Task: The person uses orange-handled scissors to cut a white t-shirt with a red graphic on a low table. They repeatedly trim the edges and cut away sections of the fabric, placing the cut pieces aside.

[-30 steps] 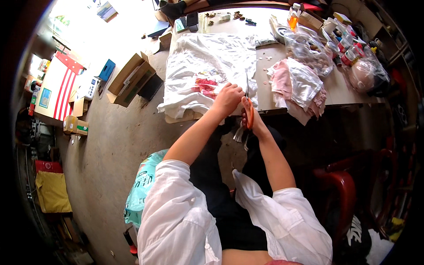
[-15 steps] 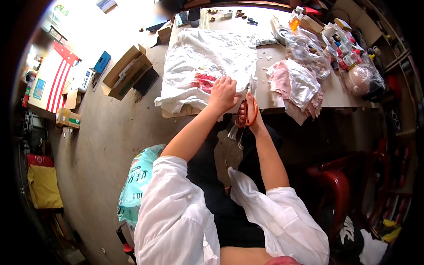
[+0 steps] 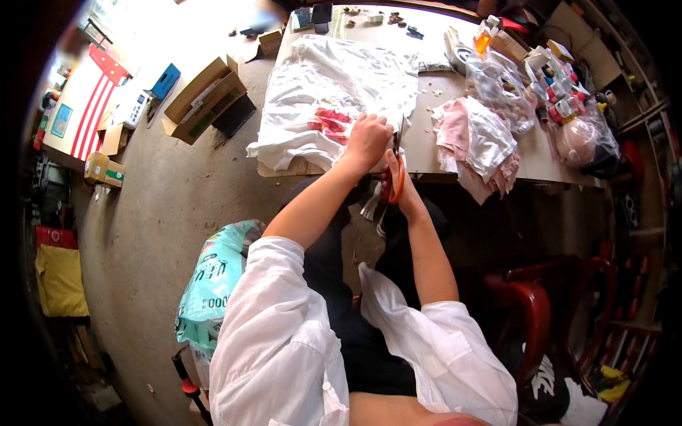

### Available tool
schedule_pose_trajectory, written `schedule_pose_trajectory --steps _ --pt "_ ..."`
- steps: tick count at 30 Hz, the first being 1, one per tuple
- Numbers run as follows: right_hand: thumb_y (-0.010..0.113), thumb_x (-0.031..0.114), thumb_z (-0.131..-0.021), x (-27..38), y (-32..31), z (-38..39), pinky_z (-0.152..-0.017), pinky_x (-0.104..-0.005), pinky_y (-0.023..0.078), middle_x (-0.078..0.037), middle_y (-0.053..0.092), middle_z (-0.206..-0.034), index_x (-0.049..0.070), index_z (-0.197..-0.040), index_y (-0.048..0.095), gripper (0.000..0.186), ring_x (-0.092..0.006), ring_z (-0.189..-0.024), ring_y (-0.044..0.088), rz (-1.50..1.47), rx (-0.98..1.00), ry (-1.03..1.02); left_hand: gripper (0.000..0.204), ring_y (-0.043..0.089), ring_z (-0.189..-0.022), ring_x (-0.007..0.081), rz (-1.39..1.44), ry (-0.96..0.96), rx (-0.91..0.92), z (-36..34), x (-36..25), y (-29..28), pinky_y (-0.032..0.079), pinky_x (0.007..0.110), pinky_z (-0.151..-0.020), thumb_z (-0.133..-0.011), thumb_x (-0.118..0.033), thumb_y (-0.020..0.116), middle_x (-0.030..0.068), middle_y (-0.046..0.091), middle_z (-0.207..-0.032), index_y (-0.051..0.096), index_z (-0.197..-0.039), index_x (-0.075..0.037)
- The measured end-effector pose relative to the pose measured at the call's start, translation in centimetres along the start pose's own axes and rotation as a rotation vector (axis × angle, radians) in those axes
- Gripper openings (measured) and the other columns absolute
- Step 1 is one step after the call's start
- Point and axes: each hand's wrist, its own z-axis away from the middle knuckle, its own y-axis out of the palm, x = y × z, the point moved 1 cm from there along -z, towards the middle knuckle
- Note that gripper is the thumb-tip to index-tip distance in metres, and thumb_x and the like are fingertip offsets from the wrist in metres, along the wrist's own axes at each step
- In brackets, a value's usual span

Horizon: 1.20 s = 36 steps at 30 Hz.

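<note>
I saw that my left hand (image 3: 368, 139) had moved a little forward over the white cloth (image 3: 334, 99), and it pressed closed on the edge of the cloth at the table (image 3: 426, 142) front. My right hand (image 3: 396, 186) stayed just beside it, gripping the orange scissors (image 3: 398, 177). I judged the cutting went on along the edge.

Overexposed top-left, dark fisheye rim
</note>
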Motion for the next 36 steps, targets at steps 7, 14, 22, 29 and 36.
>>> schedule_pose_trajectory --steps 7,14,22,29,36 --pt "0.054 0.059 -0.086 -0.3 -0.5 -0.7 -0.043 -0.0175 0.029 0.008 0.037 -0.061 0.018 -0.086 0.045 0.042 -0.0016 -0.048 0.036 0.174 0.023 -0.139 0.004 0.056 -0.082 0.0226 -0.045 0.036 -0.019 0.2 0.0 -0.9 0.043 0.035 -0.074 -0.068 -0.010 0.057 0.0052 0.056 -0.076 0.061 -0.067 -0.010" --pt "0.051 0.058 -0.088 -0.5 -0.3 -0.2 -0.039 -0.0229 0.034 0.004 0.039 -0.055 0.011 -0.075 0.046 0.049 -0.0079 -0.041 0.039 0.096 -0.040 -0.049 0.010 0.058 -0.084 0.0279 0.080 -0.157 0.005 0.8 0.4 -0.3 0.044 0.040 -0.075 -0.064 -0.008 0.061 0.0076 0.059 -0.077 0.066 -0.073 -0.007" --pt "0.054 0.059 -0.086 0.0 0.1 0.5 -0.039 -0.0245 0.034 0.001 0.044 -0.052 0.009 -0.067 0.046 0.053 -0.0101 -0.041 0.045 0.116 -0.015 -0.154 0.047 0.046 -0.109 0.0297 0.739 -0.273 -0.128 -1.2 2.3 -0.4 0.036 0.036 -0.097 -0.076 -0.014 0.053 0.0153 0.056 -0.107 0.049 -0.122 -0.005" --pt "0.053 0.060 -0.086 -0.7 -0.2 -0.1 -0.042 -0.0261 0.036 -0.002 0.048 -0.053 0.006 -0.065 0.049 0.057 -0.0103 -0.044 0.047 0.244 -0.103 -0.198 0.034 0.052 -0.092 0.0288 0.611 -0.353 0.048 -2.3 3.5 0.5 0.039 0.037 -0.088 -0.091 -0.035 0.050 0.0115 0.063 -0.089 0.060 -0.103 -0.005" --pt "0.053 0.059 -0.086 -0.8 -0.4 -0.4 -0.056 -0.0355 0.041 -0.011 0.051 -0.056 -0.001 -0.069 0.053 0.062 -0.0202 -0.056 0.051 0.585 -0.355 -0.370 0.030 0.053 -0.093 0.0312 0.308 -0.288 -0.085 -2.1 2.6 0.0 0.040 0.040 -0.085 -0.088 -0.034 0.055 0.0112 0.063 -0.092 0.062 -0.095 -0.006"
